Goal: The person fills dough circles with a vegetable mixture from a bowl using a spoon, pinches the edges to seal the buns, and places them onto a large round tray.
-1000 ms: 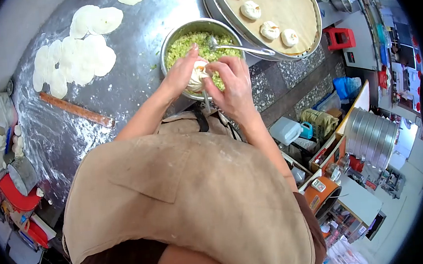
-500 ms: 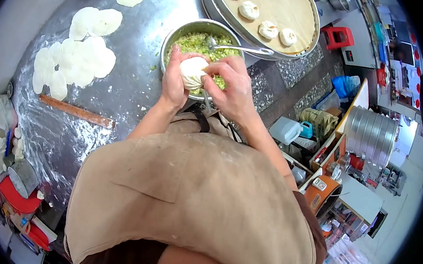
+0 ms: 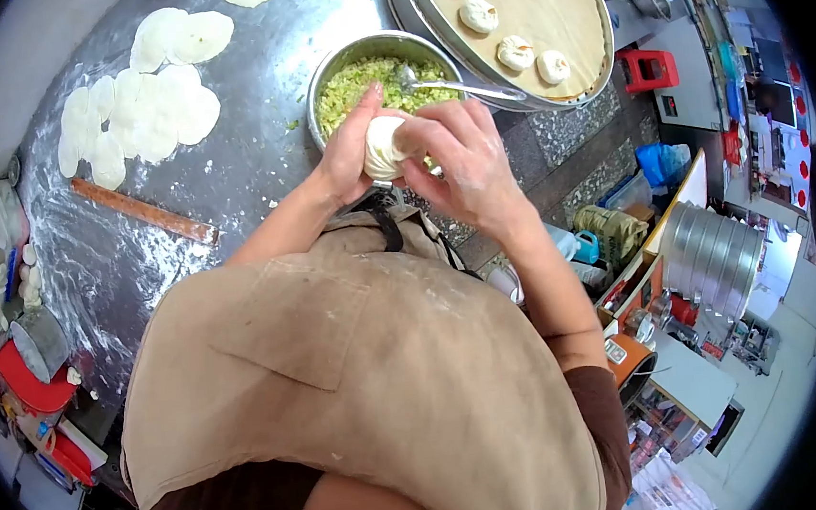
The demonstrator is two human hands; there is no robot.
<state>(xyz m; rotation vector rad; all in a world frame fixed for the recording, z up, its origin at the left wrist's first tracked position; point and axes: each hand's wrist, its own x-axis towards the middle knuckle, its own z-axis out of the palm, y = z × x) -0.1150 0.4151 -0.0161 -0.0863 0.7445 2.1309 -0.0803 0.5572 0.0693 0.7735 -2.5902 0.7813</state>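
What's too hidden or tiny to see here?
All in the head view:
- Inside of the bun: its dough hides it.
- Some green filling: behind the left hand, right hand and bun.
- Far side of the round tray: cut off by the top edge.
- Writing on the white label: too small.

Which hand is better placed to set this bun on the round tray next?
Probably the right hand: it is nearer the tray, with fingers at the bun. The left hand cups the bun farther away.
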